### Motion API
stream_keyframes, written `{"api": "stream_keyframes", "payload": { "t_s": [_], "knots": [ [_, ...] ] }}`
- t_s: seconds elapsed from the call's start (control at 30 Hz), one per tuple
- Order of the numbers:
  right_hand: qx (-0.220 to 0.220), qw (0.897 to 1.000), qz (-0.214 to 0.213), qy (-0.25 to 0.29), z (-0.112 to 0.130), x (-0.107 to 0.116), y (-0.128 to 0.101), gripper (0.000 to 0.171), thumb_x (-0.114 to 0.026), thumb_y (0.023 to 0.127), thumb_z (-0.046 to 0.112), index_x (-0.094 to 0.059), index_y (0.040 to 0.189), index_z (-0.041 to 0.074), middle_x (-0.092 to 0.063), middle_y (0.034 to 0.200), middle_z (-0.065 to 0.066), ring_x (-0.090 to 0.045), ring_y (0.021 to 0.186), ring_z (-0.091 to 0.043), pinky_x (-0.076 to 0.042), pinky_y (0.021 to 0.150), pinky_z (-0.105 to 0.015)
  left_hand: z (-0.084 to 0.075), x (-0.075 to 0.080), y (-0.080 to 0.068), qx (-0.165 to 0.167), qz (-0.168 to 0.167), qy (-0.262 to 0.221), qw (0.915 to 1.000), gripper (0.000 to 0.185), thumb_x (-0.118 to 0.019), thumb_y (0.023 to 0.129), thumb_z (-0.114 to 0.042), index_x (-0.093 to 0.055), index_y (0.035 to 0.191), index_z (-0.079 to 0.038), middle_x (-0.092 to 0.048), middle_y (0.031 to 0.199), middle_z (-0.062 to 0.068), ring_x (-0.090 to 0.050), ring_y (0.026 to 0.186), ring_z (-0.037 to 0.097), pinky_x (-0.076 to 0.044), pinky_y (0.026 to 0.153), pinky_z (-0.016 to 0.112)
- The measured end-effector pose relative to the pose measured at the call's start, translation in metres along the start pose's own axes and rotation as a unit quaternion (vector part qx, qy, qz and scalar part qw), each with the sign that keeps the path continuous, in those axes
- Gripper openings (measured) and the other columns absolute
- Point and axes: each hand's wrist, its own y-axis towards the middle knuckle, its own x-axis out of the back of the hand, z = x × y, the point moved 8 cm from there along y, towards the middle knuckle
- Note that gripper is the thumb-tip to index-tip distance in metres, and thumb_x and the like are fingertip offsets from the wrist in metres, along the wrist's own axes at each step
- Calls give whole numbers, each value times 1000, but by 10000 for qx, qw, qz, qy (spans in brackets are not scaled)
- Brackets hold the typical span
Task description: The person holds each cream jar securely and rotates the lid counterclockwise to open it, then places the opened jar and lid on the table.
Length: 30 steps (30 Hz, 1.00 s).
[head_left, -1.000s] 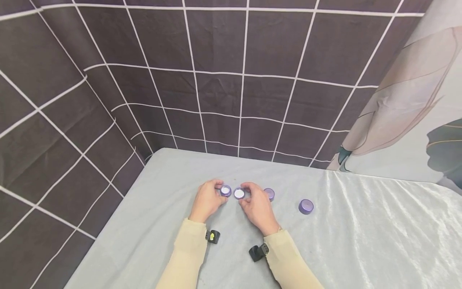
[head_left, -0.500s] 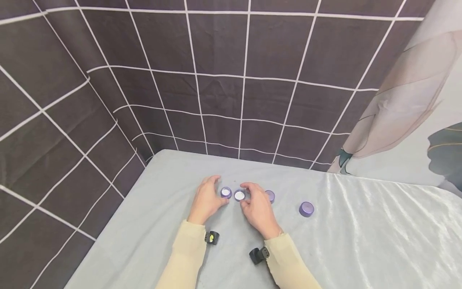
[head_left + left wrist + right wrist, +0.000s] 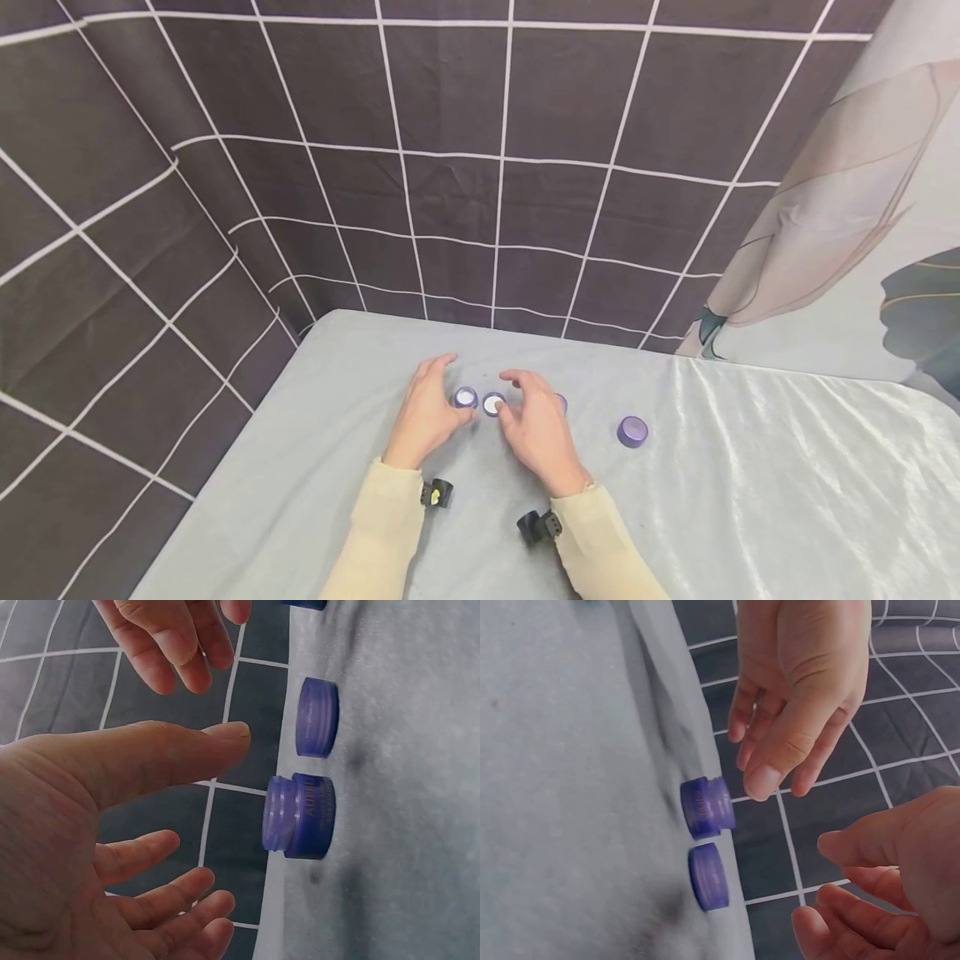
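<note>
- While the left hand (image 3: 427, 417) is poised with thumb and fingers spread, nothing is clamped; the uncapped jar (image 3: 466, 398) stands just right of it, across the thumb-to-forefinger gap as seen from the head.
- Right hand (image 3: 542, 433): thumb and fingers likewise apart, holding nothing. The lid (image 3: 491, 405) lies left of this grip, partly covered by the thumb in the head view.
- Key relation: jar and lid sit just beside each other between the two grips. Left hand is nearer the jar, right hand nearer the lid.
- Axis: jar upright, threaded neck uppermost; lid flat, its pale inside facing up. Both wrist views show the pair on the cloth (image 3: 480, 533), clear of the fingers.
- Beyond the right grip, on its right: a purple piece (image 3: 562, 403) mostly hidden by that hand, then a second purple container (image 3: 633, 432) well apart. Contents of the latter: cannot tell.
</note>
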Motion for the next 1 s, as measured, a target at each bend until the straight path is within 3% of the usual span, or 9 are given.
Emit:
{"api": "stream_keyframes", "payload": {
  "t_s": [0.2,0.47,0.67,1.0],
  "knots": [
    [172,9998,-32,32,2,9,0,34,-70,86,1,-66,120,2,-67,112,-20,-66,89,-33,-52,84,-46,-7,2,-1,-153,-38,-74,9998,87,-91,68,-12,-49,145,-5,-50,145,18,-46,135,34,-36,113,45],
    [127,9999,-14,-31,-1,19,0,33,-66,89,0,-65,122,2,-66,113,-21,-66,84,-28,-53,82,-44,-17,3,-2,-272,-45,-67,9996,83,-90,69,-11,-52,142,-4,-52,143,16,-47,135,33,-36,112,44],
    [124,9998,-87,-90,-4,28,-1,34,-66,88,-1,-65,122,1,-66,113,-20,-65,84,-27,-53,81,-44,-25,-2,-1,-224,65,-170,9996,83,-89,70,-13,-51,144,-5,-50,145,14,-47,135,31,-37,112,43],
    [-140,9999,-60,-80,-19,43,0,35,-63,89,-2,-64,124,0,-66,116,-21,-69,89,-28,-54,82,-44,-39,-13,0,-555,153,-48,9983,75,-87,72,-13,-54,139,1,-54,141,16,-51,131,33,-38,111,42]
  ]
}}
